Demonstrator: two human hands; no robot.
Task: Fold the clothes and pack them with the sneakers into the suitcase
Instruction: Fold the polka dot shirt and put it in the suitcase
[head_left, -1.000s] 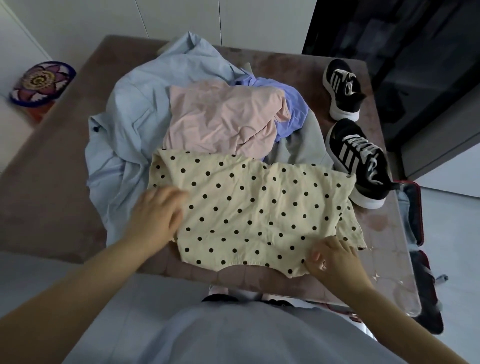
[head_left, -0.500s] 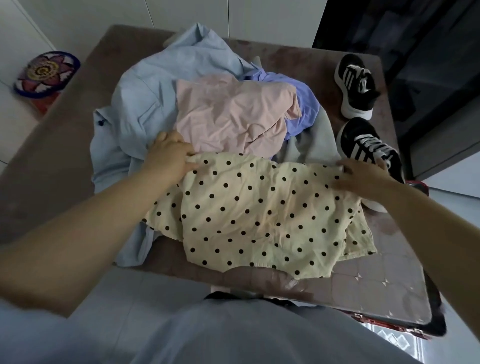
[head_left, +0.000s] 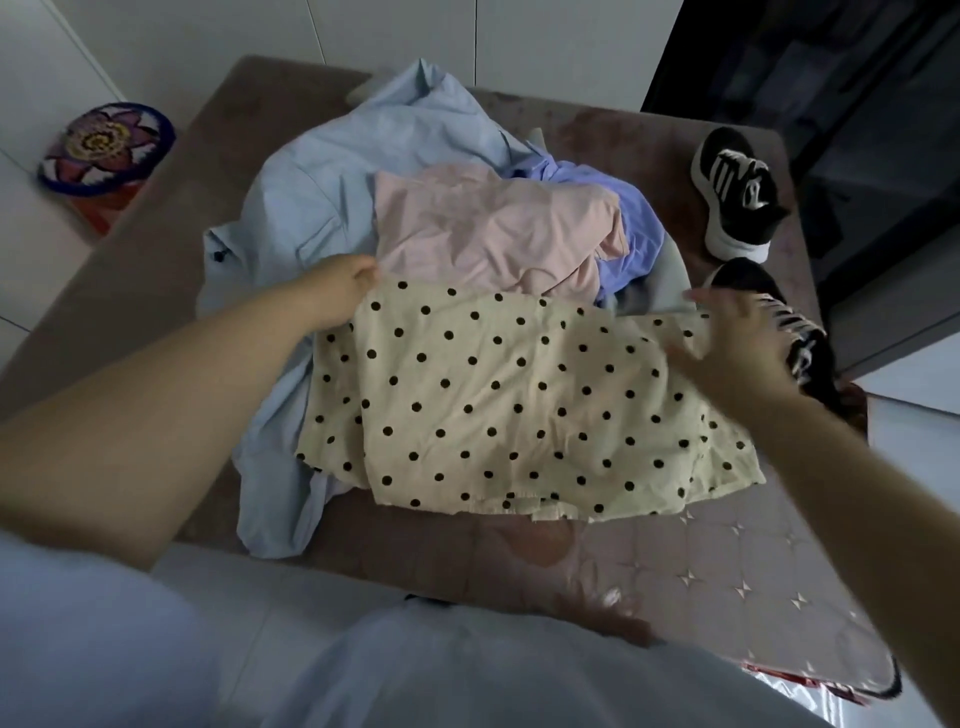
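A cream polka-dot garment (head_left: 519, 405) lies spread on the near part of the table, on top of a pile of clothes. My left hand (head_left: 337, 296) pinches its far left corner. My right hand (head_left: 737, 338) grips its far right edge, blurred. Behind it lie a pink garment (head_left: 493, 228), a violet one (head_left: 639, 234) and a large light-blue shirt (head_left: 322, 208). Two black sneakers with white stripes stand at the right: one far (head_left: 737, 192), one near (head_left: 800, 338), partly hidden by my right hand. A sliver of the suitcase (head_left: 857, 405) shows past the table's right edge.
The table (head_left: 701, 582) has a pinkish quilted cover with star marks. A colourful round flower-pattern object (head_left: 104, 150) sits on the floor at far left. White walls are behind; dark furniture stands at the right.
Both hands moved from the garment's near edge to its far edge and now hold the far corners. The cream garment now lies doubled over itself.
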